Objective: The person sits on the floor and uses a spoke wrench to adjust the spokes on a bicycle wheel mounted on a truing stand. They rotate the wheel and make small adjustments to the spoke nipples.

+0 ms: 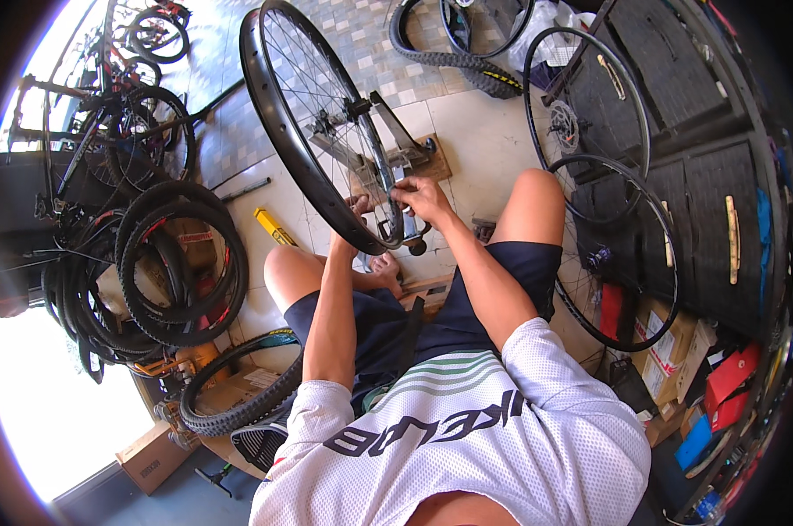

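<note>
A bicycle wheel without a tyre, with a wide black rim [284, 127], stands upright in a metal truing stand [394, 123] in front of my knees. Its hub and spokes sit between the stand's two arms. My left hand [358, 213] is closed at the near lower part of the rim, its fingers partly hidden by the wheel. On the other side, my right hand [423, 198] has its fingers pinched together close to the rim and the stand's near post. Whatever lies between those fingertips is too small to make out.
Several tyres [182, 263] hang at the left by parked bicycles [107, 131]. Two thin wheels [622, 337] lean on dark cabinets [703, 206] at the right. A yellow box [274, 226] lies on the tiles; loose tyres [471, 63] lie beyond the stand. Boxes [668, 342] stand lower right.
</note>
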{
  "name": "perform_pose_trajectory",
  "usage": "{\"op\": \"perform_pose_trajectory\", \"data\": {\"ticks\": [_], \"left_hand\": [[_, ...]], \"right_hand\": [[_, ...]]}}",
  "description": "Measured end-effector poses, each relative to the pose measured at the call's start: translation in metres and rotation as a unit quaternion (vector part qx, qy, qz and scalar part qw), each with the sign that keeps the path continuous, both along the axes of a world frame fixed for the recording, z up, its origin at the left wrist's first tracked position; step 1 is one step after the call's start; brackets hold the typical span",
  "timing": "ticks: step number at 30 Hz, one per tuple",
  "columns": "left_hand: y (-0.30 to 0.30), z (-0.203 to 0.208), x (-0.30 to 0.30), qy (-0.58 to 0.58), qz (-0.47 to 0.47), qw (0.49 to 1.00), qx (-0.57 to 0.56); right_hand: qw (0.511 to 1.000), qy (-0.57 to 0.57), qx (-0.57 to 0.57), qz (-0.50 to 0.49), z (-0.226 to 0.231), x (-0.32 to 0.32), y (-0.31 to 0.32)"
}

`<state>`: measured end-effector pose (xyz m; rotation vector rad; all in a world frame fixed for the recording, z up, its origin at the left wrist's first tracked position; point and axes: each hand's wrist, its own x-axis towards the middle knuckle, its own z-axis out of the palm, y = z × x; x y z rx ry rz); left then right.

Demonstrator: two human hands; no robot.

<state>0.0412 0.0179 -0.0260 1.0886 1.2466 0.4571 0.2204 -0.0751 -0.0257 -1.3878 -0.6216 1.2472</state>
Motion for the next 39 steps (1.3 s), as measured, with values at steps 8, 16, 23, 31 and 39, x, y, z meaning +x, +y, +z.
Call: {"op": "perform_pose_trajectory", "data": {"ticks": [8, 16, 23, 31, 39], "left_hand": [[-0.004, -0.010, 0.005, -0.019, -0.041, 0.997, 0.069], [-0.002, -0.008, 0.009, -0.033, -0.061, 0.994, 0.089], [0.000, -0.012, 0.009, -0.018, -0.058, 0.993, 0.097], [0.004, -0.020, 0.009, -0.054, -0.083, 0.985, 0.141], [0.004, -0.011, 0.012, -0.017, -0.081, 0.988, 0.128]], "right_hand": [[0.989, -0.066, -0.047, 0.126, -0.043, -0.020, 0.002], [0.985, -0.106, -0.002, 0.139, -0.046, -0.017, 0.004], [0.970, -0.179, 0.031, 0.159, -0.026, -0.013, -0.001], [0.977, -0.144, -0.020, 0.157, -0.017, -0.015, -0.003], [0.965, -0.235, -0.074, 0.089, -0.015, -0.029, -0.001]]}}
